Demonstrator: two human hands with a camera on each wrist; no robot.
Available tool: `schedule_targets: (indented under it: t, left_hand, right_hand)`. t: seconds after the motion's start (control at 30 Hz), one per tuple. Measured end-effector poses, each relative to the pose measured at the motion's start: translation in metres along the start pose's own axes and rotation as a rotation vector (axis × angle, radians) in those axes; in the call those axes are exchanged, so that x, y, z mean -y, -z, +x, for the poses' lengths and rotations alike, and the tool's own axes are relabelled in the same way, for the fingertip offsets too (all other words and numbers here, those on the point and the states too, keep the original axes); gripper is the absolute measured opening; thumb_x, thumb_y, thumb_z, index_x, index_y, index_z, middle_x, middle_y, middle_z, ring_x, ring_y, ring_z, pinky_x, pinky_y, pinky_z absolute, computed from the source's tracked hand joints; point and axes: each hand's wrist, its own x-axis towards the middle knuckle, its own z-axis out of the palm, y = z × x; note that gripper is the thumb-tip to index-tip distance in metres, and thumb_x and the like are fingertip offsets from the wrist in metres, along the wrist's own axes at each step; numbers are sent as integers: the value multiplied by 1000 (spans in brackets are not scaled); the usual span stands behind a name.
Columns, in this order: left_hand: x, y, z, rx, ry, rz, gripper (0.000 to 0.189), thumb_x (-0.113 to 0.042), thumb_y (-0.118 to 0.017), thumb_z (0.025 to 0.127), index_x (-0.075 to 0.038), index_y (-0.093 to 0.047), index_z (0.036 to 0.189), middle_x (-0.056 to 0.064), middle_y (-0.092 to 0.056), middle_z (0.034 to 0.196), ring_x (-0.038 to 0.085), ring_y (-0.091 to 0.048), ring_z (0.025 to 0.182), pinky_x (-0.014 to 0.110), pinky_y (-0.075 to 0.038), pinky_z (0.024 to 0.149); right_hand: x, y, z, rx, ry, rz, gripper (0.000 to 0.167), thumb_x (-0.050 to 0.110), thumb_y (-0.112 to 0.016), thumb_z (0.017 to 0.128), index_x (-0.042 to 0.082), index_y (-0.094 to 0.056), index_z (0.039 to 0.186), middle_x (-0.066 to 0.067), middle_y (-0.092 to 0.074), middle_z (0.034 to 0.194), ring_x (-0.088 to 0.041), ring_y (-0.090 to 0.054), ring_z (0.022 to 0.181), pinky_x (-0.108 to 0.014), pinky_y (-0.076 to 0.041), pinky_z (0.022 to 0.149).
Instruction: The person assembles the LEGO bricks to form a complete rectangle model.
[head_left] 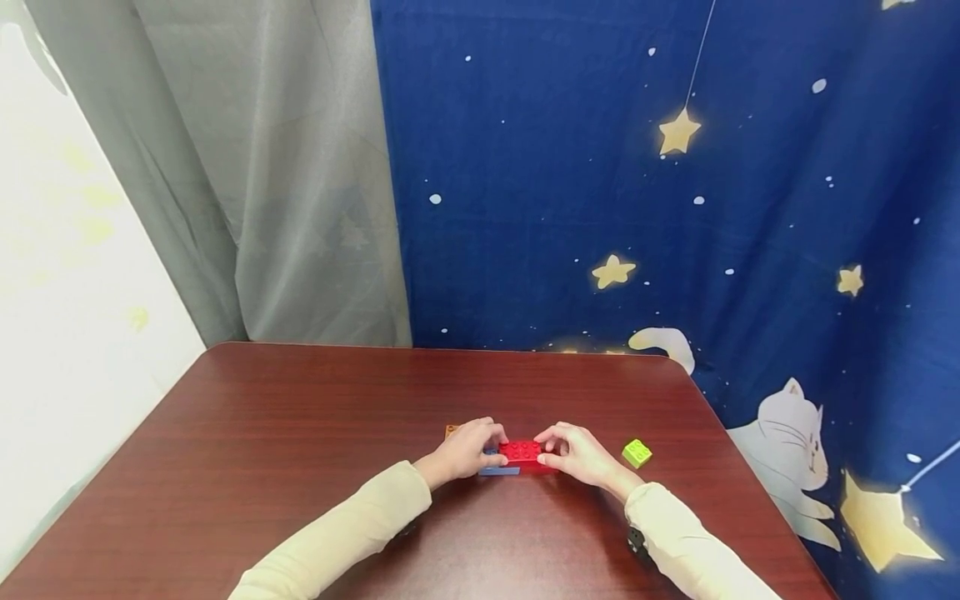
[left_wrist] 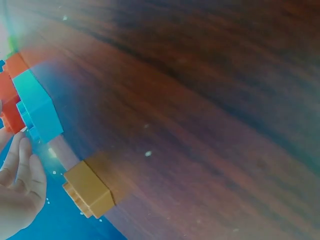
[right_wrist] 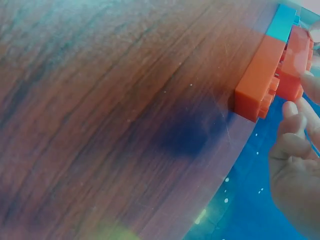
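Observation:
A red toy building brick (head_left: pixel 520 451) lies close over the studs of a blue brick (head_left: pixel 498 472) and a second red brick (head_left: pixel 537 469), which stand end to end. The left hand (head_left: pixel 468 451) holds the upper red brick at its left end, thumb at the near side. At the other end, the right hand (head_left: pixel 583 456) grips the same brick between thumb and fingers. In the right wrist view, studs of the lower red brick (right_wrist: pixel 257 75) show beside the upper one (right_wrist: pixel 295 57).
An orange brick (left_wrist: pixel 90 187) sits just beyond the left hand, partly hidden by it in the head view. To the right of the right hand is a lime green brick (head_left: pixel 637 452). The brown table (head_left: pixel 315 400) ends at grey and blue curtains (head_left: pixel 525 208).

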Motion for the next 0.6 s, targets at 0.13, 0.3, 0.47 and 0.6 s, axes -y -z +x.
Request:
schedule_targets:
  t: [0.13,0.3,0.47,0.6]
  left_hand:
    - [2,-1,0,-7,-4,-1,22,-29,-70,75,-14,-61,87,-3,-55,79,11,-51,74,23,-42,68]
    - [1,-1,0,-19,4,-22,22,-28,-70,75,-14,-61,88,-1,-57,81,14,-53,75,23,-43,67]
    - [-1,0,-1,-15,17,-38,21,-28,-70,76,-13,-62,88,-1,-57,81,14,-54,74,23,-43,66]
    - [-1,-1,-1,-14,7,-22,21,-28,-69,76,-13,-63,89,-2,-57,81,14,-53,75,23,-43,67]
  right_hand:
    - [-2,-1,1,17,-20,35,26,18,-70,75,9,-62,98,7,-51,66,-8,-44,51,-22,-38,45]
    - [-5,-3,-1,27,-62,65,27,21,-69,77,11,-62,101,6,-51,61,-10,-46,50,-23,-39,45]
    - [-9,-4,-3,29,-70,64,29,25,-68,78,13,-61,103,5,-50,58,-10,-46,49,-23,-38,44]
    - [-8,-3,-4,30,-65,48,29,25,-68,78,13,-61,103,5,-50,58,-10,-45,49,-22,-38,44]
